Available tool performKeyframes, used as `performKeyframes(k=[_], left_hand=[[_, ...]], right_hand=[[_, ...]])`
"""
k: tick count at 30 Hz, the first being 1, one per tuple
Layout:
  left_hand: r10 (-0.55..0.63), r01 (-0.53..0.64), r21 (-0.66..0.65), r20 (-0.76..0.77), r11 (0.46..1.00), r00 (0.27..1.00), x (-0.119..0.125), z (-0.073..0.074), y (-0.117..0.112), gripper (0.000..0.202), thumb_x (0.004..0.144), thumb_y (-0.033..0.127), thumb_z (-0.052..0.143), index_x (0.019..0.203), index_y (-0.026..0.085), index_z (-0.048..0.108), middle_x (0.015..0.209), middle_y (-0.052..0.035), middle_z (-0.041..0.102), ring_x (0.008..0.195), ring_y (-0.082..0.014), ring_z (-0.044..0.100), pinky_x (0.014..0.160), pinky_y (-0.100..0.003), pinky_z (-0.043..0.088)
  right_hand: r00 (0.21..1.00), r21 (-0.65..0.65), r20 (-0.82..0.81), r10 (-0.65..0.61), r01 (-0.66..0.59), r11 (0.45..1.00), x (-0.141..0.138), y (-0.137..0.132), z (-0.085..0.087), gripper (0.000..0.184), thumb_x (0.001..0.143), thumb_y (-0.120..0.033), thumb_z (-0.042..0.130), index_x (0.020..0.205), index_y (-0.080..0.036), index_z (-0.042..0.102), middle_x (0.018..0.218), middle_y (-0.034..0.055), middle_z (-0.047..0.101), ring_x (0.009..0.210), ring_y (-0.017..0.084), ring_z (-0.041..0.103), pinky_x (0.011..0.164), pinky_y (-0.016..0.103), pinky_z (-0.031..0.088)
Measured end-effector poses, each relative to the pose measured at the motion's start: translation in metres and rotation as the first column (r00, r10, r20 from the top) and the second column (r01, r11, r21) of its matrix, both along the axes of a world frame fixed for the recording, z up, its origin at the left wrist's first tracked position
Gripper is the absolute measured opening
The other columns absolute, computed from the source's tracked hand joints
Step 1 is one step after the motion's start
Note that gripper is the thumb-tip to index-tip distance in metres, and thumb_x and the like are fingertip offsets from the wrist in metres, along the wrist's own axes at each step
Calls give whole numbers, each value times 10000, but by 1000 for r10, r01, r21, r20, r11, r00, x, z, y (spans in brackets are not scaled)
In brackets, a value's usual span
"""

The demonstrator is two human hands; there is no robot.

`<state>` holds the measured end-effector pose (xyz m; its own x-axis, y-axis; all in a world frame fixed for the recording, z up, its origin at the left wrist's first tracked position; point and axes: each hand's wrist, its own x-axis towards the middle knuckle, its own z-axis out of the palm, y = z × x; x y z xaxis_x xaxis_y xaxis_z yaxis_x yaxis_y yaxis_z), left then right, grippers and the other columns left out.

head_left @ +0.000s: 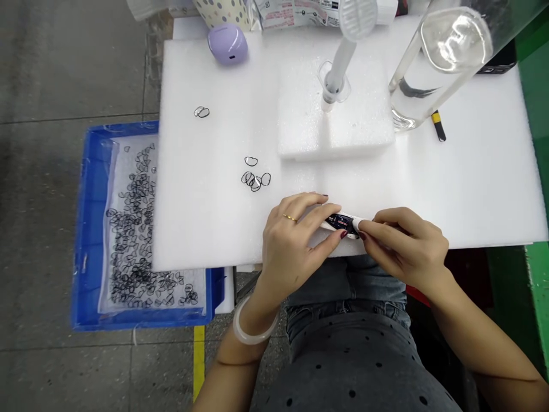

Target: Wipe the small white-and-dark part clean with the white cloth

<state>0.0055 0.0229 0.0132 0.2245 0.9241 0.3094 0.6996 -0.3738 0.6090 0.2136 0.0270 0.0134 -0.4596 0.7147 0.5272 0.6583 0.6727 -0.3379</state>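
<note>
Pinching a small white part with a dark inset (pixel 341 223) between them, both hands work at the near edge of the white foam sheet (pixel 472 189) that covers the worktop. The left hand (pixel 295 243), a gold ring on one finger, closes thumb and forefingers on the part's left end; the right hand (pixel 405 246) meets it from the other side, fingertips pressed to the right end, so the part lies just above the sheet's near edge. A small cluster of thin black rings (pixel 255 180) lies on the foam just beyond the left hand, with a lone ring (pixel 251 161) beside it and another pair (pixel 201 112) well apart toward the far left corner. Off the left edge a blue tray (pixel 86 229) holds a heap of the same rings. Toward the far edge a raised foam block (pixel 343 126) carries an upright syringe (pixel 338 74), a clear bottle (pixel 437 63) stands near it on the right, and a lilac case (pixel 227 43) sits at the far left corner.
</note>
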Motion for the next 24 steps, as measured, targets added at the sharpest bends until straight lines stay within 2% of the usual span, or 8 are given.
performKeyframes(k=[6,13,21,24], left_hand=[[19,-19,-68,-14,998,1000,2,4,1,184,873,272,713,1053,257,677,1139,-53,696,1097,-279,631,961,-476,496],[19,-20,-86,-5,996,1000,1,5,2,182,864,269,713,1042,260,676,1127,-46,685,1090,-276,619,963,-476,484],[3,-5,-74,-24,997,1000,0,4,2,195,861,268,714,1051,246,676,1131,-53,677,1093,-279,608,963,-479,472],[-38,37,-86,-14,996,999,-6,3,3,214,884,296,709,1093,265,673,1166,-49,672,1109,-276,606,974,-475,472]], right_hand=[[1000,19,16,-5,4,1000,-1,0,0,121,893,-127,647,987,-201,665,835,21,627,584,80,544,476,211,451],[1000,26,19,-9,8,1000,-2,0,0,107,903,-135,641,971,-210,673,815,19,640,592,92,581,472,221,467],[994,157,107,-16,-1,988,-3,-3,-11,67,885,-166,667,931,-214,674,760,0,648,553,94,520,464,250,429],[997,159,77,-12,0,987,-3,-2,-12,75,878,-156,658,933,-208,659,757,-6,645,558,93,522,464,244,421]])
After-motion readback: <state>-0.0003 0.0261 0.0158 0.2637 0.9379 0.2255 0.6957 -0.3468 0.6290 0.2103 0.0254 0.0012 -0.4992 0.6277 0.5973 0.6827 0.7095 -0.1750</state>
